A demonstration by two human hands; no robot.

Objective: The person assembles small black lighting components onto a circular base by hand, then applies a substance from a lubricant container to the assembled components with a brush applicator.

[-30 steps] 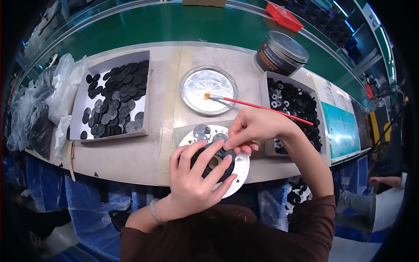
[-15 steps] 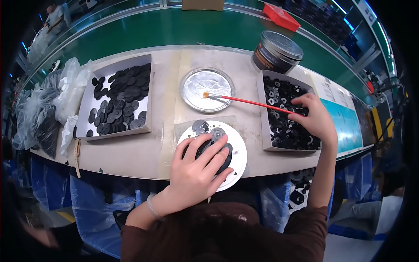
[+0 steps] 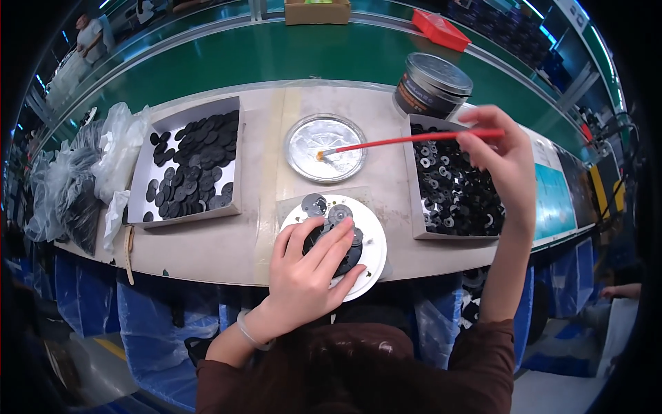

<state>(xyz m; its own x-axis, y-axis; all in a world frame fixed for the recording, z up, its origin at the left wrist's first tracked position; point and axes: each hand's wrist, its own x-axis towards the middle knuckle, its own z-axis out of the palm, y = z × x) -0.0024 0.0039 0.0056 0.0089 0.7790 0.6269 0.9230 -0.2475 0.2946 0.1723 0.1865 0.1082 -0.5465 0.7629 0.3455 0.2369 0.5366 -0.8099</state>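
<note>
A paintbrush (image 3: 414, 139) with a red handle is pinched in my right hand (image 3: 507, 146), which hovers over the far right corner of the box of small rings. Its bristle end touches a shallow silvery dish (image 3: 297, 162), beside a dab of amber stuff. My left hand (image 3: 303, 276) lies with fingers spread over several black discs (image 3: 349, 257) on a white round plate (image 3: 373, 262). One grey-black disc (image 3: 339, 215) shows beyond the fingertips, and another (image 3: 314, 204) sits at the plate's far edge. The palm hides part of the pile.
At left stands a white box (image 3: 234, 162) of black discs, with clear plastic bags (image 3: 117, 145) beside it. At right is a box (image 3: 418, 207) of small black and silvery rings. Behind it stand a round tin (image 3: 434, 86) and a red tray (image 3: 441, 30) on the green surface.
My right hand has moved up and slightly right, lifting the brush handle, while the bristles stay at the dish. My left hand has hardly moved.
</note>
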